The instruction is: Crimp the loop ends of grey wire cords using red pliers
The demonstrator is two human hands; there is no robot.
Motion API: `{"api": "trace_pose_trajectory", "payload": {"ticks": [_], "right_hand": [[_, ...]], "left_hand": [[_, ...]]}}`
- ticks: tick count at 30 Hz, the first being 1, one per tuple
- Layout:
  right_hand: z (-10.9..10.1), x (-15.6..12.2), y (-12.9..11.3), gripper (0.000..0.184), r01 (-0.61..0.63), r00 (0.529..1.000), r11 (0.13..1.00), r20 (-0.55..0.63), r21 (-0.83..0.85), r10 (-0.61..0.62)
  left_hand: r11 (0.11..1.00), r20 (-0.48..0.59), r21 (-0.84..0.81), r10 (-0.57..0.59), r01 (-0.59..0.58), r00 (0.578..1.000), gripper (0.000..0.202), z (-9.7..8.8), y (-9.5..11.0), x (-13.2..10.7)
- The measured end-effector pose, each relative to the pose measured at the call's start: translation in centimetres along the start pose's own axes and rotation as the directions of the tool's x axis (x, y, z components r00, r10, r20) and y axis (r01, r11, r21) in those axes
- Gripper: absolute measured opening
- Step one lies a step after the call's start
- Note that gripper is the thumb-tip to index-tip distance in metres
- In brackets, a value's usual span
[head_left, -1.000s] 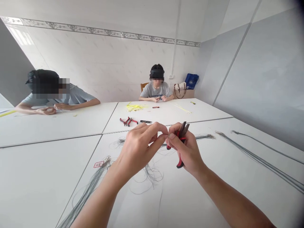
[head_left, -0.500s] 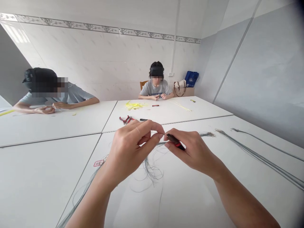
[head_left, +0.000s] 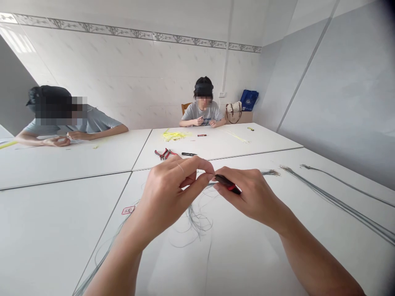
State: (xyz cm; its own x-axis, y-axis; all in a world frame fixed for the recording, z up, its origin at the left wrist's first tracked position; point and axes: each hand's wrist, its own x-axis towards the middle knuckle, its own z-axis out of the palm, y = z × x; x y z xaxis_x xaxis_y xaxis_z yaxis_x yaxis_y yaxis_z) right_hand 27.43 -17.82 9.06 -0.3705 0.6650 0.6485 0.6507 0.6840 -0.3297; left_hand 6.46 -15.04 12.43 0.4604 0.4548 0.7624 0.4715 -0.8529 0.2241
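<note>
My left hand (head_left: 173, 193) is closed in a pinch, thumb and forefinger pressed together at what looks like the end of a thin strand; most of the strand is hidden by the fingers. Right beside those fingertips, my right hand (head_left: 251, 197) grips a small black-and-red tool (head_left: 226, 183), its dark end touching or nearly touching the pinch. The tool's exact kind cannot be made out. Under my hands, a bundle of thin grey wires (head_left: 196, 220) fans out loosely over the white table (head_left: 240, 263). More grey wires (head_left: 115, 238) run past my left forearm, near a red-edged paper tag (head_left: 128, 210).
Further grey wire bundles (head_left: 333, 201) lie on the right. Beyond my hands are red-handled pliers (head_left: 165, 153), a black slim tool (head_left: 189, 154), a yellow strand pile (head_left: 174, 136) and a red-and-black item (head_left: 201, 135). Two people (head_left: 203, 109) sit across and at left.
My hands stay nearly in place; the tool in my right hand has shifted slightly towards the left fingertips. The person across has raised one hand a little.
</note>
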Motion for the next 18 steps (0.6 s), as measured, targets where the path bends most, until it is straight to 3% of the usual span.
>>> {"api": "trace_pose_trajectory", "payload": {"ticks": [18], "right_hand": [[0.01, -0.04, 0.05, 0.015, 0.008, 1.000, 0.999, -0.010, -0.032, -0.008]], "left_hand": [[0.999, 0.031, 0.041, -0.003, 0.001, 1.000, 0.009, -0.17, -0.12, -0.19]]}}
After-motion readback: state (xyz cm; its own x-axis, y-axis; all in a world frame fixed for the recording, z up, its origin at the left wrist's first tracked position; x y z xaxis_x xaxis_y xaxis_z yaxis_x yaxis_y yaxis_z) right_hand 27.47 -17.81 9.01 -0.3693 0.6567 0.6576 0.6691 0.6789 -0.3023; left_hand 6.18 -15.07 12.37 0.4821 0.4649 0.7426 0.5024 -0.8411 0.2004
